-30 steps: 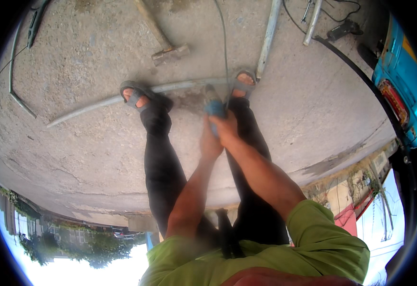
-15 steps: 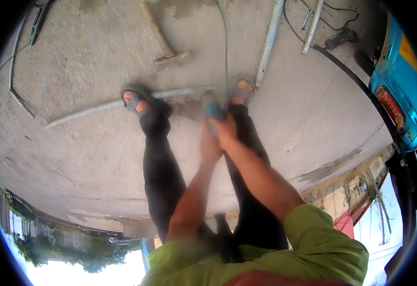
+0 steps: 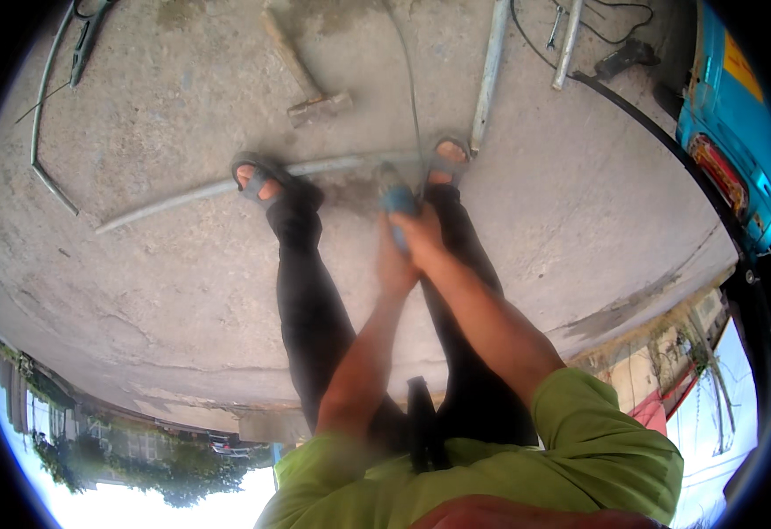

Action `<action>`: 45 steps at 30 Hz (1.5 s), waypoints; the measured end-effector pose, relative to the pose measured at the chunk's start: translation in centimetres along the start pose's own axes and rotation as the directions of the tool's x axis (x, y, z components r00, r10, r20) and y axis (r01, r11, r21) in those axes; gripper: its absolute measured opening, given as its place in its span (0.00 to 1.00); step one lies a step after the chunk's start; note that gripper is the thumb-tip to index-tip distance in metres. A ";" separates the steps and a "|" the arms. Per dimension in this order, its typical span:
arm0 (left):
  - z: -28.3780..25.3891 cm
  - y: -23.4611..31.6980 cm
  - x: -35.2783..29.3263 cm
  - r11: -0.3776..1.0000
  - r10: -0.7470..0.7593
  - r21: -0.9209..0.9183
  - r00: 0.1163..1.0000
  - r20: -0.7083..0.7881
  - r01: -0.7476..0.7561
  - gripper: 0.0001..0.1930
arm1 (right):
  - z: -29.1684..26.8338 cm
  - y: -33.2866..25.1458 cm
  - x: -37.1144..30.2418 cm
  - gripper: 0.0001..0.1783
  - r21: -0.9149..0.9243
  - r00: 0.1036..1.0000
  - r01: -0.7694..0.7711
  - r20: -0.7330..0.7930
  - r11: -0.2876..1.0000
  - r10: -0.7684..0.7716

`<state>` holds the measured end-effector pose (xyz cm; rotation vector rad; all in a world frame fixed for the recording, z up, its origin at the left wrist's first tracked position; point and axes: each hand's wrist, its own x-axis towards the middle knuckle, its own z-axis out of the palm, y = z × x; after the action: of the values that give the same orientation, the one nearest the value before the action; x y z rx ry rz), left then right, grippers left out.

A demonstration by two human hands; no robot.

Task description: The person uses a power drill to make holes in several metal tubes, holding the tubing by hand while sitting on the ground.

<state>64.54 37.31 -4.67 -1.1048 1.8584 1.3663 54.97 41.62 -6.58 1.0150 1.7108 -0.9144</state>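
My left hand (image 3: 394, 262) and my right hand (image 3: 422, 234) are closed together round the body of a blue corded angle grinder (image 3: 399, 201), between my lower legs. The grinder's grey head reaches down over a long metal pipe (image 3: 174, 204) lying on the concrete. Blur hides the disc, so I cannot tell whether it touches the pipe. My left sandalled foot (image 3: 262, 181) rests on or against the pipe, and my right foot (image 3: 448, 162) stands near its other end. A cord (image 3: 413, 88) runs from the grinder toward the far side.
Beyond my feet lies a sledgehammer (image 3: 319, 108) with a wooden handle. To its right are two metal pipes (image 3: 489, 84), a wrench (image 3: 556, 28) and a dark tool (image 3: 625, 58). A bent pipe (image 3: 37, 132) lies at left. A blue vehicle (image 3: 731, 123) stands at the right edge.
The whole view has shifted slightly. Both hands keep the same grip on the grinder, which stays over the same stretch of pipe.
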 end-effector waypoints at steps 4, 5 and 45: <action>-0.4 1.1 -2.1 0.998 -0.064 -0.008 0.998 0.015 0.064 0.55 | -0.9 0.0 -2.2 0.41 -0.024 1.000 0.004 -0.004 1.000 -0.004; -0.5 1.4 -2.7 0.998 -0.064 -0.010 0.998 0.008 0.064 0.55 | -1.2 -0.2 -3.0 0.41 -0.032 1.000 0.008 0.007 0.999 -0.008; -41.3 14.6 -9.8 -0.158 0.189 -0.945 0.948 0.255 0.286 0.20 | 6.1 -13.8 -29.5 0.19 0.295 0.893 -0.064 0.444 0.953 -0.077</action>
<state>57.55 2.82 23.15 -1.3433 -0.0360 2.8503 51.46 24.01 21.27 0.8988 1.2037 -1.3321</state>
